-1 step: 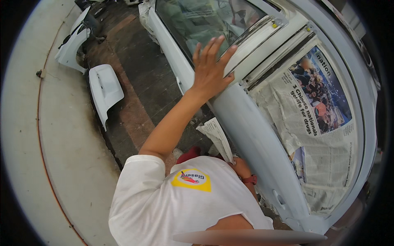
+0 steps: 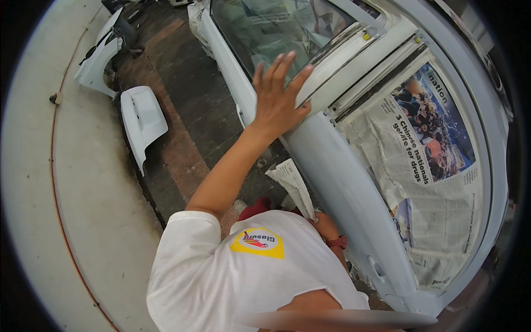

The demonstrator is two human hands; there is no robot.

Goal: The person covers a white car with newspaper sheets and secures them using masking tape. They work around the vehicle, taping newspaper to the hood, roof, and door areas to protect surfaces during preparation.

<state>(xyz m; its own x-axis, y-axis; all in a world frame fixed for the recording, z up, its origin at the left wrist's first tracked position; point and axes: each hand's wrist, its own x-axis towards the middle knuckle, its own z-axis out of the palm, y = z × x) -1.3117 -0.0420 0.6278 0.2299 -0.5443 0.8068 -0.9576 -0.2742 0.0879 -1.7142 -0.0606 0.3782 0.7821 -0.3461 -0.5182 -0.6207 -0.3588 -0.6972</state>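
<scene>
My left hand [image 2: 279,102] is stretched out over the door of a car, its fingers spread and nothing held. It lies against or just above the sill of the front window [image 2: 271,27]; I cannot tell which. Low by my waist, my right hand [image 2: 323,224] is closed on a folded sheet of newspaper [image 2: 296,182], with its fingers mostly hidden. A red watch [image 2: 337,242] is on that wrist. Close beside the right arm runs the grey rear door panel [image 2: 337,160]. Above that panel, newspaper [image 2: 442,221] covers the rear window.
A white car panel [image 2: 145,116] leans near the pale wall [image 2: 94,193] on the left. Farther back stands another white body part [image 2: 102,69]. A thin orange hose [image 2: 53,160] runs along the wall. Dark and reddish matting [image 2: 188,110] covers the floor between wall and car.
My left hand has shifted slightly to the left along the door. My right hand and the newspaper in it have hardly moved.
</scene>
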